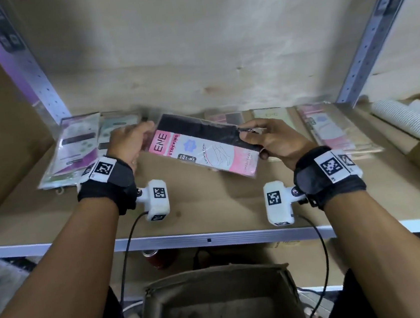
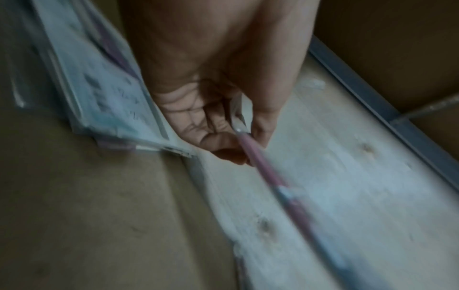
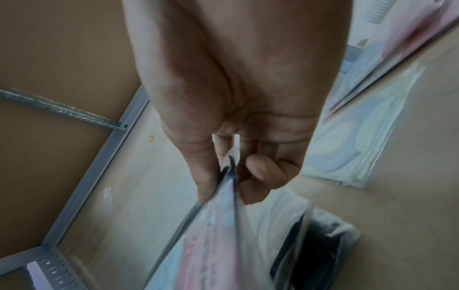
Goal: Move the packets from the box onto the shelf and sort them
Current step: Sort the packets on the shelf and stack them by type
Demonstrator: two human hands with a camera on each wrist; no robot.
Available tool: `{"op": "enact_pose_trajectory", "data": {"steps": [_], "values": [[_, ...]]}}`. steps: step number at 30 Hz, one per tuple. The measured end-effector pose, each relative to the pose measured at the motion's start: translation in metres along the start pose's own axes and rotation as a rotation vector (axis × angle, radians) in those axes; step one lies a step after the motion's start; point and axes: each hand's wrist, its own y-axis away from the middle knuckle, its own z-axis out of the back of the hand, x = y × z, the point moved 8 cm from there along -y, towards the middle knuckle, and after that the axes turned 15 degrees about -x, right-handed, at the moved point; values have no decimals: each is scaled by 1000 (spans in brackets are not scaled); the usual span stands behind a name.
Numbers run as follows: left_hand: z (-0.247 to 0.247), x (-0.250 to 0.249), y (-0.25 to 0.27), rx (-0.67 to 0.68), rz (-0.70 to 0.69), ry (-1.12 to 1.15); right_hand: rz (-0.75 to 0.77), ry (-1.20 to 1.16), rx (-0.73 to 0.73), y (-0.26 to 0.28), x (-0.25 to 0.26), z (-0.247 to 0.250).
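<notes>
A pink and black stocking packet (image 1: 202, 146) hangs tilted above the shelf board (image 1: 209, 208), held between both hands. My left hand (image 1: 129, 141) pinches its left end, where the packet's thin pink edge (image 2: 258, 157) runs between thumb and fingers. My right hand (image 1: 266, 136) pinches the right end (image 3: 231, 162) between thumb and curled fingers. A pile of purple and green packets (image 1: 77, 150) lies at the left of the shelf. Pink packets (image 1: 331, 129) lie at the right. The open cardboard box (image 1: 221, 309) sits below, in front of me.
Grey metal uprights (image 1: 40, 81) (image 1: 363, 47) frame the shelf against a plywood back wall. More packets (image 1: 235, 118) lie at the back, behind the held one. A white ribbed object (image 1: 397, 116) sits past the right upright. The shelf's metal front rail (image 1: 213, 239) crosses below my wrists.
</notes>
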Motion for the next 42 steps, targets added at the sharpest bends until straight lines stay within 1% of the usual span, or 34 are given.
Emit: {"op": "enact_pose_trajectory", "data": {"steps": [3,6,8,10,12,14,16,18,21,23,28,31,32,33,34,36,38,40,42], "values": [[0,-6,5,-7,-79,-117,3,5,15,-1,-5,1],[1,-3,3,-16,-61,-155,7,23,17,0,-6,-2],[-4,0,7,32,-18,-79,-10,5,14,1,-8,0],[-7,1,14,99,78,82,-31,-27,20,5,-8,1],[-10,-4,25,197,170,257,-42,-59,35,9,-6,-2],[-13,-10,35,304,182,336,-39,-88,54,13,-4,-6],[-14,-16,43,359,158,358,-37,-114,71,16,-1,-10],[-15,-22,49,365,122,386,-48,-133,82,18,0,-13],[-10,-23,49,297,89,353,-72,-144,79,19,-2,-17],[-9,-20,49,284,85,364,-78,-152,86,19,-2,-21],[-12,-12,45,306,139,412,-73,-159,90,19,-1,-23],[-16,-7,39,342,131,418,-75,-150,79,19,-1,-21],[-19,-6,38,374,144,443,-76,-153,79,19,-1,-21],[-23,-3,37,413,185,490,-78,-161,82,19,0,-20],[-27,1,37,436,259,543,-81,-175,86,19,0,-20],[-29,14,32,384,437,612,-105,-220,76,18,-1,-17],[-29,24,26,324,552,696,-137,-287,38,14,-3,-12],[-32,25,24,343,571,721,-173,-361,-8,11,-7,-7],[-39,22,29,387,495,562,-234,-435,-47,8,-12,-5]]}}
